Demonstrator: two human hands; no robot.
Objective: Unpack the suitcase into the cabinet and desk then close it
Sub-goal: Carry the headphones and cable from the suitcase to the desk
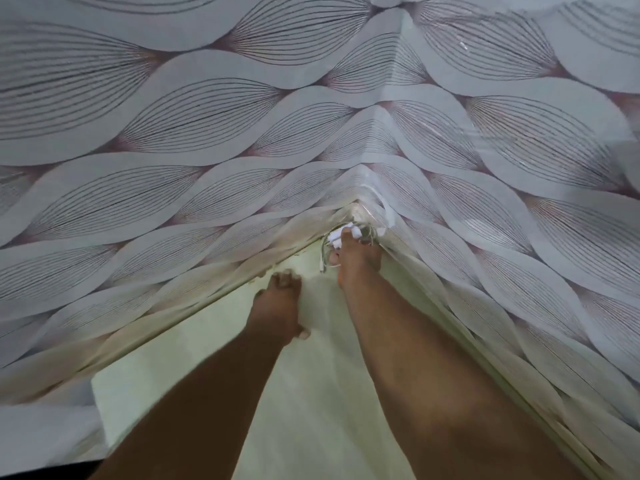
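Observation:
Both my arms reach forward over a pale, cream-white desk top [194,368] that runs into a corner of two walls. My right hand [356,261] is at the very corner, fingers closed around a bundle of white cables and small white plugs [337,237]; one thin cable end hangs down below the hand. My left hand [278,306] rests a little nearer and to the left, fingers curled against the desk surface, and whether it holds anything does not show. The suitcase and the cabinet are out of view.
Two walls with grey leaf-pattern wallpaper [214,109] meet at the corner and close off the desk at its back and right. The desk's left edge [100,407] ends near the lower left, with a dark strip below it.

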